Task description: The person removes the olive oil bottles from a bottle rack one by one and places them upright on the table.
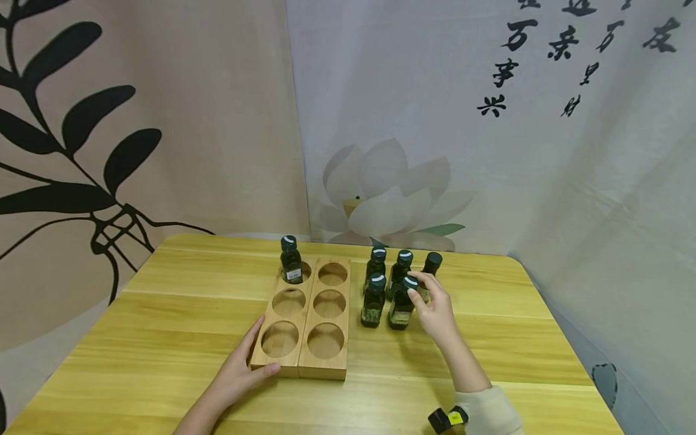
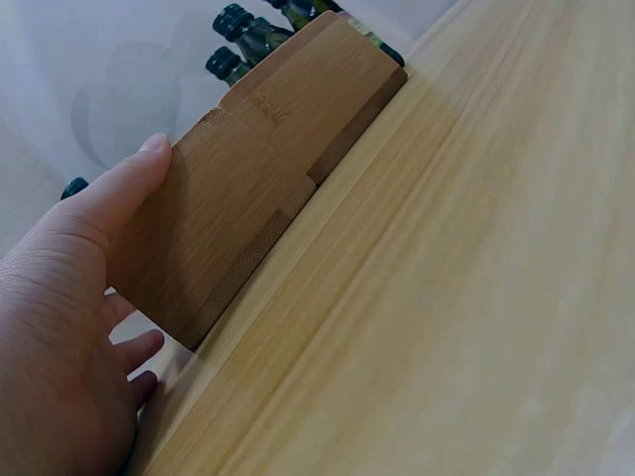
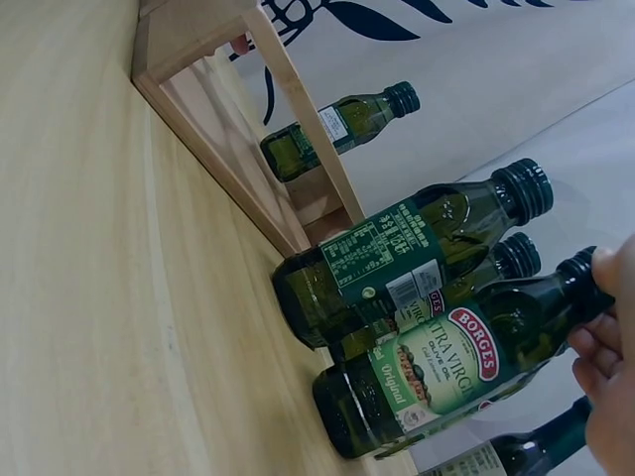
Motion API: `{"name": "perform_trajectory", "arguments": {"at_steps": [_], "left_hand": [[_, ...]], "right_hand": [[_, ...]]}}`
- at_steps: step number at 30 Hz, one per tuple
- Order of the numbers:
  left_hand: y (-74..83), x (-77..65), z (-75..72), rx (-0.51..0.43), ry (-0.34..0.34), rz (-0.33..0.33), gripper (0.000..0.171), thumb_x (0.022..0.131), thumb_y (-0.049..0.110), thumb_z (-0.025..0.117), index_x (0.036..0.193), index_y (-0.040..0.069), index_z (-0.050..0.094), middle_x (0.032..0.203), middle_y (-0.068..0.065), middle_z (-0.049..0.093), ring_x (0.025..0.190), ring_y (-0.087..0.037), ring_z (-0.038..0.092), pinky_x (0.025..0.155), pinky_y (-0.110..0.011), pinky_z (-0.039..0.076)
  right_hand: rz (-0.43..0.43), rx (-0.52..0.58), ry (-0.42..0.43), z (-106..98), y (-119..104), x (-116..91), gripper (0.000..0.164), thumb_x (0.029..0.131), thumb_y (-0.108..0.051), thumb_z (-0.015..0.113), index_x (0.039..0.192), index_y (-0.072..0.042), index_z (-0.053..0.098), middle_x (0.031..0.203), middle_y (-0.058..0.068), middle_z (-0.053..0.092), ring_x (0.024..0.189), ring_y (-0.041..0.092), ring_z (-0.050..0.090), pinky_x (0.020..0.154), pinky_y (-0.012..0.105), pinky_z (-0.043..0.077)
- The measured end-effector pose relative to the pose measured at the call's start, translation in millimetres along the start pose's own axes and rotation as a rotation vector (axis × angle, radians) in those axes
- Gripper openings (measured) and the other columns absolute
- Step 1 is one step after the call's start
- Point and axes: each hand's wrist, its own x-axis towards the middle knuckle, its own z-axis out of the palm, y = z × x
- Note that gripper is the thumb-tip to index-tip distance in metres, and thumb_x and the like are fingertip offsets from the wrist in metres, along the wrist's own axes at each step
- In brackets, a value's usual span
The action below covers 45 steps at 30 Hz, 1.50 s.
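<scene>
My left hand (image 1: pixel 236 371) grips the near left corner of a wooden bottle holder (image 1: pixel 323 373), thumb on its near end and fingers along its left side. Two rows of round holes run through the holder's top. A dark green olive oil bottle (image 1: pixel 291 266) stands in the far left hole. To the holder's right, my right hand (image 1: pixel 437 309) pinches the cap of another olive oil bottle (image 3: pixel 437 362), which is upright at the front of a group; its label reads BORGES. Beside it on the left stands a similar bottle (image 1: pixel 372 305), with its back label in the right wrist view (image 3: pixel 382 253).
Behind these are more bottles (image 1: pixel 402 266), and one with a plain black cap (image 1: pixel 432 261) is partly hidden by my right hand. All stand on a light wooden table (image 1: pixel 163 338). A printed curtain (image 1: pixel 402 90) hangs beyond the table's far edge.
</scene>
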Motion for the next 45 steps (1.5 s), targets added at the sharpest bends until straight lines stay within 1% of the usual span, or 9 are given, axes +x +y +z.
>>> {"name": "perform_trajectory", "arguments": {"at_steps": [6, 12, 15, 19, 22, 31, 34, 39, 45], "left_hand": [[0.7, 0.9, -0.2, 0.0, -0.003, 0.003, 0.099, 0.081, 0.023, 0.078, 0.155, 0.018, 0.014, 0.157, -0.019, 0.013, 0.138, -0.048, 0.012, 0.102, -0.07, 0.018], [-0.6, 0.7, 0.0, 0.018, -0.002, 0.012, 0.099, 0.081, 0.024, 0.078, 0.155, 0.017, 0.013, 0.156, -0.02, 0.013, 0.138, -0.049, 0.013, 0.101, -0.07, 0.018], [-1.7, 0.5, 0.1, 0.025, -0.001, 0.012, 0.099, 0.081, 0.024, 0.078, 0.155, 0.016, 0.013, 0.156, -0.02, 0.013, 0.138, -0.05, 0.013, 0.101, -0.071, 0.018], [-3.2, 0.8, 0.2, 0.024, -0.003, 0.002, 0.099, 0.082, 0.026, 0.078, 0.155, 0.016, 0.012, 0.157, -0.019, 0.012, 0.138, -0.049, 0.012, 0.101, -0.071, 0.017], [-3.5, 0.9, 0.0, 0.028, -0.002, 0.002, 0.099, 0.082, 0.027, 0.078, 0.155, 0.017, 0.012, 0.157, -0.02, 0.012, 0.138, -0.05, 0.013, 0.1, -0.072, 0.018], [-1.5, 0.1, -0.5, 0.025, -0.004, 0.007, 0.099, 0.081, 0.025, 0.078, 0.155, 0.018, 0.013, 0.157, -0.019, 0.013, 0.138, -0.049, 0.013, 0.1, -0.071, 0.018], [-0.6, -0.4, -0.5, 0.026, -0.003, 0.007, 0.099, 0.081, 0.024, 0.078, 0.155, 0.018, 0.013, 0.157, -0.019, 0.013, 0.138, -0.049, 0.013, 0.1, -0.071, 0.018], [-0.6, -0.1, -0.3, 0.029, -0.002, 0.009, 0.099, 0.081, 0.024, 0.078, 0.155, 0.019, 0.013, 0.157, -0.019, 0.014, 0.137, -0.049, 0.015, 0.1, -0.071, 0.019], [-0.9, -0.5, -0.5, 0.031, 0.009, 0.014, 0.099, 0.08, 0.024, 0.079, 0.155, 0.018, 0.015, 0.156, -0.019, 0.016, 0.137, -0.049, 0.016, 0.1, -0.071, 0.019]], "right_hand": [[-0.015, 0.016, 0.016, -2, -2, 0, 0.034, 0.092, -0.002, 0.062, 0.126, 0.001, 0.058, 0.121, 0.013, 0.058, 0.114, 0.027, 0.051, 0.095, 0.054, 0.04], [-0.057, 0.064, 0.076, -4, -13, 6, 0.036, 0.092, -0.003, 0.063, 0.127, 0.002, 0.057, 0.12, 0.016, 0.059, 0.114, 0.025, 0.051, 0.097, 0.035, 0.039], [-0.087, 0.065, 0.102, -5, -32, 11, 0.035, 0.091, -0.001, 0.063, 0.126, 0.003, 0.057, 0.118, 0.018, 0.06, 0.111, 0.028, 0.052, 0.094, 0.029, 0.039], [-0.12, 0.086, 0.113, -3, -62, 18, 0.035, 0.09, 0.003, 0.063, 0.124, 0.007, 0.057, 0.116, 0.025, 0.06, 0.109, 0.035, 0.052, 0.093, 0.033, 0.039], [-0.096, 0.122, 0.102, 2, -78, 24, 0.034, 0.091, 0.003, 0.062, 0.125, 0.007, 0.057, 0.117, 0.027, 0.059, 0.109, 0.037, 0.051, 0.092, 0.035, 0.039], [-0.054, 0.185, 0.044, 34, -80, 43, 0.039, 0.093, -0.015, 0.066, 0.13, -0.006, 0.057, 0.124, 0.009, 0.06, 0.116, 0.02, 0.05, 0.099, 0.046, 0.038], [-0.074, 0.21, 0.019, 47, -87, 49, 0.041, 0.092, -0.014, 0.066, 0.131, -0.005, 0.057, 0.125, 0.011, 0.059, 0.116, 0.022, 0.05, 0.099, 0.05, 0.037], [-0.103, 0.252, -0.022, 68, -99, 53, 0.043, 0.09, -0.009, 0.068, 0.131, -0.004, 0.056, 0.123, 0.012, 0.06, 0.114, 0.025, 0.052, 0.098, 0.049, 0.039], [-0.046, 0.272, -0.107, 95, -114, 57, 0.042, 0.091, -0.017, 0.068, 0.131, -0.009, 0.058, 0.123, 0.007, 0.06, 0.114, 0.02, 0.052, 0.096, 0.041, 0.043]]}}
